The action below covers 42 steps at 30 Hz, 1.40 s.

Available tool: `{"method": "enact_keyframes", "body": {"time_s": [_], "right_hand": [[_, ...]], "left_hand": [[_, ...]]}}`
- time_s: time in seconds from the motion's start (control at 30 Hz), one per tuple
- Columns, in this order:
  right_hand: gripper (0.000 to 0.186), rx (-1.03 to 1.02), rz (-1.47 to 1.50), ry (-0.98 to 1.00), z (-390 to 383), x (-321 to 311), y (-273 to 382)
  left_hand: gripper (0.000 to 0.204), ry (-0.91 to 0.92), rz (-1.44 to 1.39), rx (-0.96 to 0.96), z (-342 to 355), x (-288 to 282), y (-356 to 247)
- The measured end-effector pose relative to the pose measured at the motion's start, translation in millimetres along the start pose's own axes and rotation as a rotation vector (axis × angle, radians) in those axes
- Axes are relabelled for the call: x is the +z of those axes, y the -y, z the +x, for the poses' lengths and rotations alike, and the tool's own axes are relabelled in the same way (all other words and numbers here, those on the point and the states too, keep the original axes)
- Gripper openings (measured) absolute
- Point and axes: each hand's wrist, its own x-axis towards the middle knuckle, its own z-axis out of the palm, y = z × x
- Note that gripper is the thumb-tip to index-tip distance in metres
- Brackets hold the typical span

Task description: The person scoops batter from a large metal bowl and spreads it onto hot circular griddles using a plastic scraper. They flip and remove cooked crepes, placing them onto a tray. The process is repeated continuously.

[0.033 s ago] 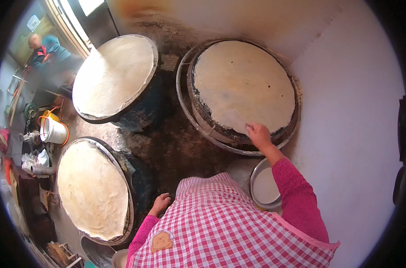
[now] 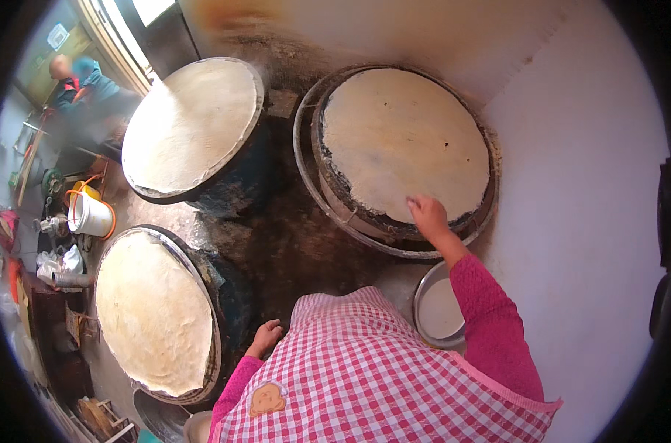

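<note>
The pale round sheet (image 2: 403,136) lies on the griddle (image 2: 338,179) at one o'clock. My right hand (image 2: 428,215) is at its six-o'clock edge, fingers bunched narrow — whether they pinch, I cannot tell. Thin edge asks, I think, a light, even touch. My left hand (image 2: 265,338), half curled, is at seven — its hold also unclear.
</note>
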Motion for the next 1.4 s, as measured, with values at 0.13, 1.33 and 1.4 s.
{"method": "enact_keyframes", "body": {"time_s": [0.13,1.33,1.4], "right_hand": [[0.017,-0.097,-0.127,-0.009,72,16,4],[0.021,0.720,0.544,0.524,-160,-125,-197],[0.022,0.720,0.291,0.523,-204,-116,-188]], "left_hand": [[0.044,-0.058,-0.057,-0.010,1,-1,25],[0.045,0.249,0.028,-0.099,27,19,-70],[0.042,0.245,0.146,0.011,29,19,-62]]}}
